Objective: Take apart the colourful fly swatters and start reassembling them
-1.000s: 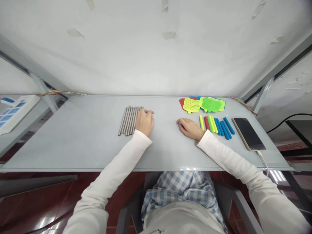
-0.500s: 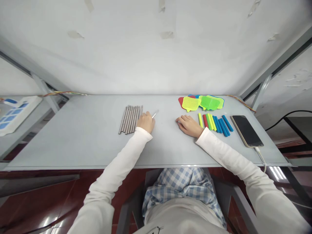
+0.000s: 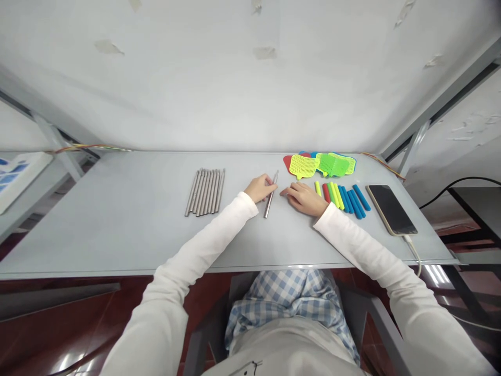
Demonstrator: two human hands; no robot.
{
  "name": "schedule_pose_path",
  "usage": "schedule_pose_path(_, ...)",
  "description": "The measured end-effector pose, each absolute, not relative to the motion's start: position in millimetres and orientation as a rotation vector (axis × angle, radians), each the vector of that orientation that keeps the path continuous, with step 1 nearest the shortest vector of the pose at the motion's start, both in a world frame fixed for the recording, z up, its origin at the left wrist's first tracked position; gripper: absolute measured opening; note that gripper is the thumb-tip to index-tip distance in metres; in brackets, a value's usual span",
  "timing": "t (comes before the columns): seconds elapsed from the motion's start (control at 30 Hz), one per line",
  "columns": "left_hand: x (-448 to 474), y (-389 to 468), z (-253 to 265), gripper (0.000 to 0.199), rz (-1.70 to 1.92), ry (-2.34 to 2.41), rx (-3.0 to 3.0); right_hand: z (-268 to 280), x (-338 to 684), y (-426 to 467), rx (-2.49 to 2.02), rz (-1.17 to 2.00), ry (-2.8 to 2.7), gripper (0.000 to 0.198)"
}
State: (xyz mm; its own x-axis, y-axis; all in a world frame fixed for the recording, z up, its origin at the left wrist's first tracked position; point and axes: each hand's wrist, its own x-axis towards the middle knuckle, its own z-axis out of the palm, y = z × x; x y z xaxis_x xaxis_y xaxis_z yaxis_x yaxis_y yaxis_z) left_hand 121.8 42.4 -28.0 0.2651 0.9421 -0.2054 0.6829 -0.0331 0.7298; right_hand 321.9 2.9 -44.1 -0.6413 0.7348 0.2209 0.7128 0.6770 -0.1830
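My left hand pinches a thin metal rod between thumb and fingers; the rod stands a little aslant, its narrower end pointing away from me. My right hand lies palm down on the table just right of the rod, holding nothing, its index finger stretched toward it. On the left lies a row of several similar metal rods. Close by my right hand are several coloured plastic tubes in yellow, red, green and blue. Behind them overlap perforated fly swatter heads in yellow, green, red and blue.
A phone with a white charging cable lies at the right of the grey table. Thin coloured wires run along the back left edge. A white wall rises behind. A white and blue object is at the far left.
My left hand has moved right from beside the row of rods, carrying one rod toward my right hand. My right hand has stayed about where it was.
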Motion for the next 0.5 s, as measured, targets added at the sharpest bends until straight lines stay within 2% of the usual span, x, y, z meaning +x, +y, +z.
schedule_pose_path(0.1, 118, 42, -35, 0.012, 0.534, 1.483, 1.658, -44, 320, 1, -1.187, 0.138, -2.602, 0.033)
schedule_pose_path(0.33, 134, 24, -35, 0.018, 0.473, 1.774, 2.036, -44, 317, -1, -1.244, 0.114, -2.638, 0.032)
schedule_pose_path(0.5, 141, 19, -32, 0.022, 0.423, 1.813, 2.046, -27, 320, -4, -1.499, -0.195, -2.563, 0.031)
